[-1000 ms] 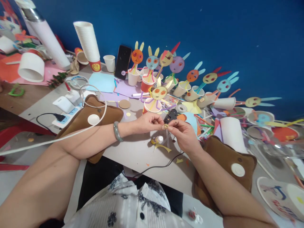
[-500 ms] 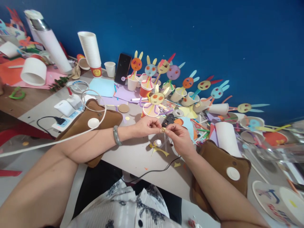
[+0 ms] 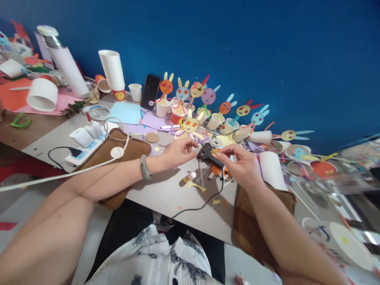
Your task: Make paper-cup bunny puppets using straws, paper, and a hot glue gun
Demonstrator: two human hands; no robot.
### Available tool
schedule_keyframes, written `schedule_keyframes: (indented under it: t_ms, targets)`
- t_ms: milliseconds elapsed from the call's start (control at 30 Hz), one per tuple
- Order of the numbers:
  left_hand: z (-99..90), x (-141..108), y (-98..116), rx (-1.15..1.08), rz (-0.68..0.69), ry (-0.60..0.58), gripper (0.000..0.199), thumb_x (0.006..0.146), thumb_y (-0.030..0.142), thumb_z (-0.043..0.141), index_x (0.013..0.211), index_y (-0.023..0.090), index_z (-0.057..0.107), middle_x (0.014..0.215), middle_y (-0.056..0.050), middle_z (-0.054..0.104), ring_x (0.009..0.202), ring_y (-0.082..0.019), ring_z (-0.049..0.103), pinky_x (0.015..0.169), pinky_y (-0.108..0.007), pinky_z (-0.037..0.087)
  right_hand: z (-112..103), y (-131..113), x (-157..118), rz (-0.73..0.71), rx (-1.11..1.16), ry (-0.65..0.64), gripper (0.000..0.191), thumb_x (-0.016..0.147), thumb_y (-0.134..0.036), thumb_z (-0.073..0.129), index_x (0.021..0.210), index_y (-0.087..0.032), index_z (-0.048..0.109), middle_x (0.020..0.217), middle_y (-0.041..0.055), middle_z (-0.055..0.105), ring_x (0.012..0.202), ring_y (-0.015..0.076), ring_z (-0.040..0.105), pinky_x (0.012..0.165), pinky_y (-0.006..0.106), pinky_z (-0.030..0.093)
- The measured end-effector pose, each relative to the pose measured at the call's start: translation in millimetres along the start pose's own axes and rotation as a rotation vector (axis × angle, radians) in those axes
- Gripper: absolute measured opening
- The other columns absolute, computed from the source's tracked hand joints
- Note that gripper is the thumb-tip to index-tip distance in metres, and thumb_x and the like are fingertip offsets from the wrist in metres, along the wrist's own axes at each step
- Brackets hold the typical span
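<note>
My left hand (image 3: 180,153), with a bracelet at the wrist, has its fingers curled and the fingertips close together. Anything between them is too small to make out. My right hand (image 3: 242,163) has its thumb and fingers on the black hot glue gun (image 3: 207,153), whose cord (image 3: 204,204) runs down toward the table edge. A pale thin stick (image 3: 201,171) shows beneath the gun. Just in front lie a small glue bottle (image 3: 190,177) and a yellow paper scrap (image 3: 196,186). Behind my left hand stands a cup figure with a yellow rabbit face (image 3: 190,125).
Several rabbit-faced cup figures (image 3: 208,96) line the blue wall. At left are a power strip (image 3: 77,157), a white cable (image 3: 71,174), a cup stack (image 3: 111,69) and a thermos (image 3: 67,63). Brown cushions lie under both forearms. A paper tub (image 3: 341,241) stands at right.
My hands have moved apart from the small yellow piece they were pinching together. My right hand has shifted right onto the glue gun, which shows more fully. The view has turned slightly.
</note>
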State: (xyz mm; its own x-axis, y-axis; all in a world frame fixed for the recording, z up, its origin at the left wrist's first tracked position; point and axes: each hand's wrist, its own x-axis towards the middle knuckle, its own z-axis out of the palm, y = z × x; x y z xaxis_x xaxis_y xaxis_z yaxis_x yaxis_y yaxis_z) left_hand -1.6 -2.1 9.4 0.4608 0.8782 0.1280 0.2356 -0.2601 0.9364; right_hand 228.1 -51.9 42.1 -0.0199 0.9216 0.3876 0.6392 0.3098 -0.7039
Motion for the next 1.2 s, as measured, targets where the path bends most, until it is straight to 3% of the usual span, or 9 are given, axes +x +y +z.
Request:
schedule_keyframes:
  t_ms: [67,167,233,400,633,800,1200]
  targets:
    - [1.4,6,8,0.123,0.073,0.060,0.026,0.082,0.019,0.066,0.107,0.015,0.068,0.098,-0.006,0.070,0.074,-0.013,0.059,0.073,-0.028,0.052,-7,-2,15,-0.037,-0.046,-0.038,0.028,0.080,-0.050,0.080,0.074,-0.025,0.071,0.075,0.0030,0.070,0.072,0.0196,0.061,0.072,0.035,0.050]
    - [5.1,19,17,0.256,0.190,0.060,0.037,0.082,0.016,0.062,0.119,0.016,0.067,0.124,-0.011,0.071,0.104,-0.022,0.066,0.096,-0.037,0.053,-9,4,40,0.011,-0.011,-0.123,0.034,0.076,-0.055,0.083,0.074,-0.023,0.072,0.074,0.0028,0.070,0.071,0.0183,0.060,0.069,0.033,0.049]
    - [8.6,30,20,0.331,0.196,0.043,0.045,0.080,0.012,0.060,0.125,0.016,0.065,0.127,-0.012,0.071,0.115,-0.026,0.065,0.103,-0.040,0.051,-6,11,53,0.078,0.085,-0.175,0.039,0.071,-0.059,0.084,0.074,-0.022,0.072,0.074,0.0025,0.070,0.069,0.0169,0.059,0.066,0.032,0.048]
    - [15.8,47,25,0.404,0.096,-0.040,0.045,0.081,0.007,0.055,0.126,0.009,0.064,0.122,-0.017,0.073,0.111,-0.029,0.069,0.097,-0.039,0.052,5,23,59,0.156,0.238,-0.147,0.040,0.066,-0.055,0.089,0.069,-0.020,0.071,0.088,0.0055,0.075,0.081,0.0192,0.065,0.072,0.033,0.052]
    - [18.7,55,21,0.402,0.153,-0.031,0.027,0.086,0.008,0.051,0.108,0.014,0.067,0.109,-0.014,0.075,0.098,-0.024,0.069,0.088,-0.035,0.052,10,45,53,0.204,0.304,-0.131,0.036,0.068,-0.052,0.089,0.069,-0.020,0.071,0.102,0.0071,0.078,0.101,0.0241,0.069,0.093,0.040,0.051]
    - [16.0,56,16,0.461,0.160,-0.048,0.019,0.089,0.010,0.048,0.099,0.013,0.064,0.098,-0.014,0.072,0.086,-0.023,0.065,0.078,-0.035,0.049,16,54,55,0.198,0.335,-0.147,0.032,0.071,-0.048,0.088,0.071,-0.021,0.071,0.100,0.0065,0.078,0.095,0.0213,0.069,0.089,0.037,0.052]
    - [14.5,52,20,0.523,0.188,-0.109,0.028,0.085,0.005,0.046,0.107,0.013,0.062,0.104,-0.014,0.073,0.093,-0.022,0.066,0.087,-0.036,0.053,28,41,54,0.142,0.360,-0.113,0.034,0.067,-0.048,0.090,0.067,-0.022,0.069,0.078,0.0033,0.073,0.078,0.0187,0.066,0.074,0.034,0.055]
